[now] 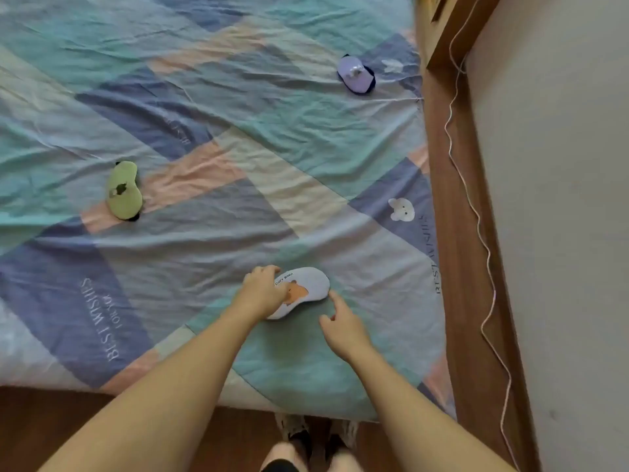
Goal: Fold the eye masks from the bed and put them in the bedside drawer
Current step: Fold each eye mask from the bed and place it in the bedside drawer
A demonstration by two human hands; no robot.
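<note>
Mask [306, 287], pale blue with bear print, seemingly pinched by left hand [262, 291]; right hand [342, 327] spread.

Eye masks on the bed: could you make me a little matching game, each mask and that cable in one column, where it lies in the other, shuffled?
Things:
1. green mask
2. purple mask
3. capybara mask
4. cable

Places:
A. under the left hand, near the bed's near edge
B. far right of the quilt, near the wooden frame
C. trailing along the wooden frame, off the quilt
D. left side of the quilt, alone

Pairs: 1-D, 2-B, 3-A, 4-C
</note>
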